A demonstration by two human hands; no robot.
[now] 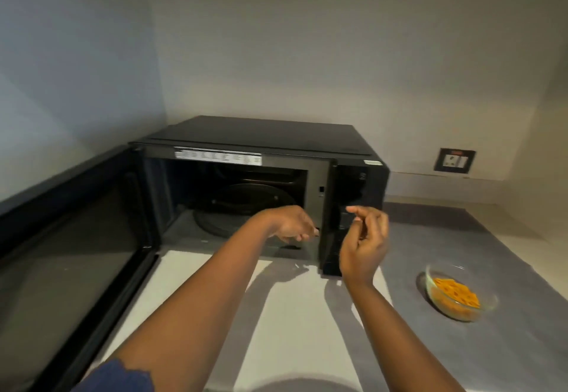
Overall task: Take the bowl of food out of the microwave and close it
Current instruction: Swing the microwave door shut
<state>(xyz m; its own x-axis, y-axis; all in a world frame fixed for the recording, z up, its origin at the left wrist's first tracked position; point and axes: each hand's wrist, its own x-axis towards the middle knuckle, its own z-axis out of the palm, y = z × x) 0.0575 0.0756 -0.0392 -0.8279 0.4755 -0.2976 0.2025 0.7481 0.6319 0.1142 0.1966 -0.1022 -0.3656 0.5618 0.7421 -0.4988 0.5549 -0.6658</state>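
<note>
- Your clear glass bowl (461, 295) sits on the counter (292, 315), well right of the black microwave (261, 158); it holds orange food (456, 291).
- The microwave door (70, 256) hangs wide open to your left; only the round turntable (246, 207) shows inside.
- Your left hand (292, 222) reaches at the opening, fingers loosely apart, holding nothing.
- Your right hand (364, 244) is raised before the control panel, its grip loosely curled and empty.

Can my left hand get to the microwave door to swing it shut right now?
Probably yes. The left hand is empty at the cavity mouth, and the open door stands to its left with nothing between them. The bowl sits off right on the counter.
</note>
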